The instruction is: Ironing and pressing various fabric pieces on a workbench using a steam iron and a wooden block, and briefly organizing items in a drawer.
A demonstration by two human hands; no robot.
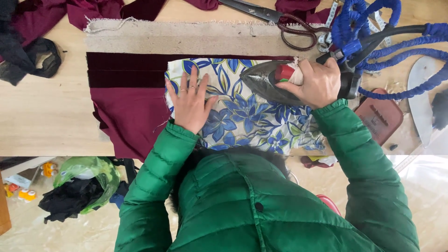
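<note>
Cloth (242, 116): white, blue flowers, flat | left hand (189, 105) spread on it | right hand (317, 84) grip closed round iron (270, 81)

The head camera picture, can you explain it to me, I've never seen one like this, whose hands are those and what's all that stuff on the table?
There is one picture, taken from a camera worn on a person's head, looking straight down. The green padded jacket at the bottom belongs to that person, and both hands are theirs.

The left hand lies flat, fingers spread, on a white cloth with blue flowers. The right hand grips the handle of a dark metal iron resting on that cloth; blue wrapped hoses lead off from it.

Under the flowered cloth lies dark red fabric on a pale wooden table. Further back are a strip of beige cloth and large dark scissors.
</note>
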